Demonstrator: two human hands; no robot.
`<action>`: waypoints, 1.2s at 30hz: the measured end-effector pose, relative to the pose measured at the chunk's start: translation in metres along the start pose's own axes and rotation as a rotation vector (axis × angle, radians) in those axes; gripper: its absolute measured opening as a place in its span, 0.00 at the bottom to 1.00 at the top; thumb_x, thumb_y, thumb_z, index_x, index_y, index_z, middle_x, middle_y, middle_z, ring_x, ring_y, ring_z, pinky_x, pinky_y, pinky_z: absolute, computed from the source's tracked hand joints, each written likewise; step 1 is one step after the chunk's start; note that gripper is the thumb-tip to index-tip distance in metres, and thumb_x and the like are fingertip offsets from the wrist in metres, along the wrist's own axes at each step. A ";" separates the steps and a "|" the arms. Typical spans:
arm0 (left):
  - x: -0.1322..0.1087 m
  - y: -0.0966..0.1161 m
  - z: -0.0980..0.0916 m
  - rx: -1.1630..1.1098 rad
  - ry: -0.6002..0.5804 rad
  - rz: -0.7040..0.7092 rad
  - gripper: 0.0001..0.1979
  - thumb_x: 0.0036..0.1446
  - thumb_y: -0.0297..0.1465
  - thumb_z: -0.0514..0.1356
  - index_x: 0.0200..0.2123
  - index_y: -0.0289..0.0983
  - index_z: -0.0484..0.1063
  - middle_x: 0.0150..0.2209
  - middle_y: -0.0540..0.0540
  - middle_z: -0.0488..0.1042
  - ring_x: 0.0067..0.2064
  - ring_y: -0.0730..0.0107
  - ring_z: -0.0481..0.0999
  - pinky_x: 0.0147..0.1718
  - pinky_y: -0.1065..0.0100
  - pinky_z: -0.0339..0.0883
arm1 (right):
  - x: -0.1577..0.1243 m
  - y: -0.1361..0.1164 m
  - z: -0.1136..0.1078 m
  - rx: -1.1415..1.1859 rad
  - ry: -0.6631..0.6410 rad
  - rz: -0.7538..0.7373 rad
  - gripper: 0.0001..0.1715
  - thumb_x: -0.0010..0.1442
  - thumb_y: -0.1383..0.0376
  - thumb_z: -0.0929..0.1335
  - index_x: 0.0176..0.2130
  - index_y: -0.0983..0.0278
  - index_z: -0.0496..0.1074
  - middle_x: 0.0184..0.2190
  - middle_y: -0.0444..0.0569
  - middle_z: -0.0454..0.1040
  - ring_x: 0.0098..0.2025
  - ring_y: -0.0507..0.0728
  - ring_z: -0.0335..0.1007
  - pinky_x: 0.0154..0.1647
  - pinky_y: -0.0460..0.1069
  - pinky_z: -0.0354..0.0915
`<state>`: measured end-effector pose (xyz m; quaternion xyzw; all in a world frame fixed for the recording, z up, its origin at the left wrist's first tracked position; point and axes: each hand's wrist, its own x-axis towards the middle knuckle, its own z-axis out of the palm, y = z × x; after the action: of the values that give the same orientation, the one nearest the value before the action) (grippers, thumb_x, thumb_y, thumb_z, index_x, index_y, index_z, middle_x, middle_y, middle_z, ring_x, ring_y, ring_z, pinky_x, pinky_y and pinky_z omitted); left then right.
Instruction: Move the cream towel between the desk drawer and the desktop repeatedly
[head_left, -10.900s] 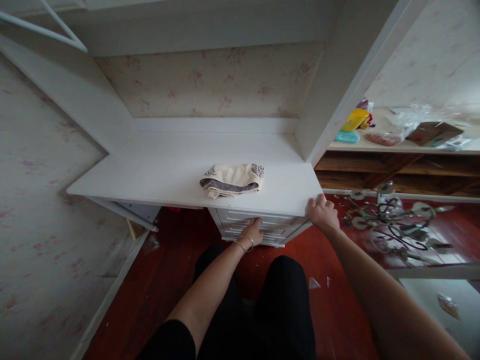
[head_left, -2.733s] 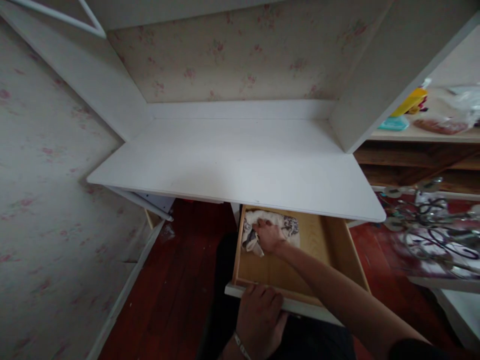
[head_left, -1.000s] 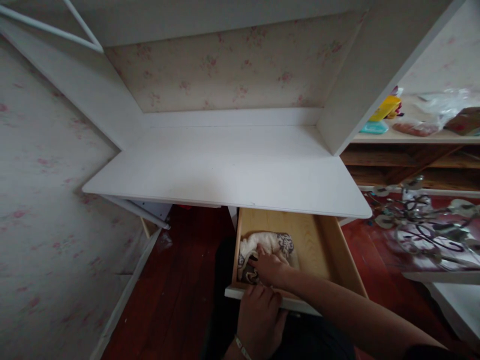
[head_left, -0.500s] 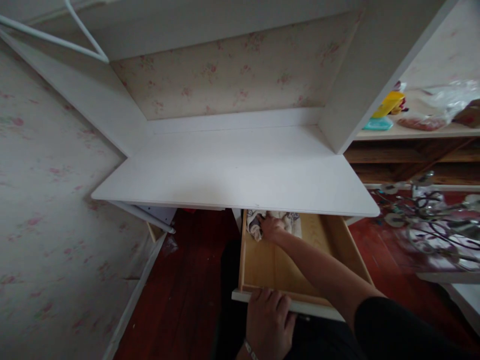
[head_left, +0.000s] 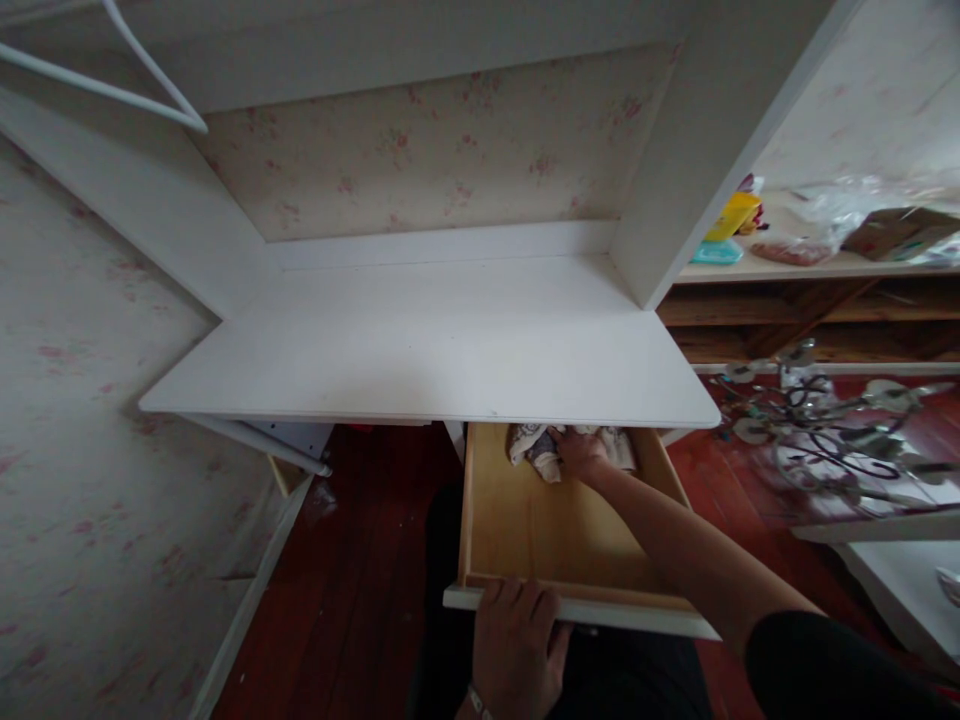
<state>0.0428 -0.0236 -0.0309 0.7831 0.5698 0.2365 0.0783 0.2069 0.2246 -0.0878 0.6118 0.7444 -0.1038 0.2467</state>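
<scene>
A wooden drawer with a white front is pulled out beneath the white desk. My left hand grips the top edge of its front, fingers hooked over and thumb on the outside. Deep inside, near the back, my right hand presses on a crumpled, light patterned cloth. Its fingers are bunched into the fabric, with the tips partly hidden. The desktop's edge covers the rear of the drawer and some of the cloth.
To the right, a chandelier with curved arms lies by the red wooden floor. Behind it, a low shelf unit carries a yellow container and plastic bags. A patterned wall stands at the left.
My right hand and the cloth have shifted rightward across the drawer bottom, away from the left wall. My left hand keeps its hold on the drawer front. The view has turned slightly right.
</scene>
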 end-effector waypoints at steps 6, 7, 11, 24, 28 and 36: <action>0.000 0.001 -0.001 -0.004 -0.019 -0.005 0.10 0.52 0.34 0.67 0.37 0.41 0.69 0.33 0.51 0.72 0.36 0.68 0.70 0.37 0.62 0.61 | -0.014 0.060 0.009 -0.032 0.003 -0.044 0.37 0.62 0.74 0.57 0.67 0.56 0.52 0.66 0.62 0.53 0.54 0.67 0.68 0.48 0.64 0.67; 0.000 0.001 -0.001 -0.011 -0.027 -0.007 0.10 0.52 0.34 0.66 0.37 0.41 0.69 0.33 0.51 0.72 0.36 0.67 0.70 0.37 0.62 0.60 | -0.019 0.062 0.011 -0.031 -0.006 -0.077 0.38 0.61 0.74 0.59 0.67 0.56 0.53 0.66 0.62 0.52 0.55 0.68 0.68 0.48 0.63 0.67; 0.000 0.001 -0.002 -0.016 -0.035 -0.012 0.07 0.55 0.34 0.64 0.36 0.42 0.69 0.33 0.51 0.72 0.36 0.66 0.68 0.36 0.61 0.58 | -0.059 0.059 0.040 -0.042 -0.010 -0.280 0.38 0.58 0.73 0.62 0.66 0.66 0.55 0.65 0.70 0.51 0.54 0.70 0.68 0.48 0.62 0.69; -0.001 0.001 -0.001 -0.008 -0.019 -0.011 0.07 0.55 0.35 0.63 0.33 0.41 0.67 0.30 0.52 0.70 0.34 0.66 0.67 0.36 0.60 0.55 | -0.130 0.043 0.035 0.100 -0.242 -0.548 0.50 0.48 0.80 0.61 0.67 0.59 0.54 0.58 0.67 0.65 0.47 0.69 0.74 0.43 0.58 0.71; -0.003 0.002 0.001 -0.004 -0.002 -0.016 0.08 0.54 0.34 0.64 0.36 0.41 0.69 0.32 0.51 0.72 0.35 0.65 0.68 0.36 0.60 0.57 | -0.122 -0.022 0.009 0.055 -0.236 -0.634 0.55 0.49 0.78 0.66 0.69 0.52 0.46 0.65 0.71 0.52 0.48 0.73 0.73 0.41 0.60 0.71; -0.006 -0.001 0.005 -0.006 0.005 -0.010 0.14 0.48 0.32 0.68 0.38 0.41 0.69 0.34 0.50 0.73 0.37 0.64 0.71 0.39 0.60 0.61 | -0.095 -0.108 -0.011 -0.071 -0.239 -0.597 0.50 0.43 0.71 0.77 0.63 0.57 0.63 0.61 0.67 0.62 0.51 0.77 0.69 0.43 0.63 0.71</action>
<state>0.0424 -0.0280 -0.0375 0.7792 0.5733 0.2400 0.0804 0.1129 0.1232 -0.0475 0.3411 0.8597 -0.2168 0.3124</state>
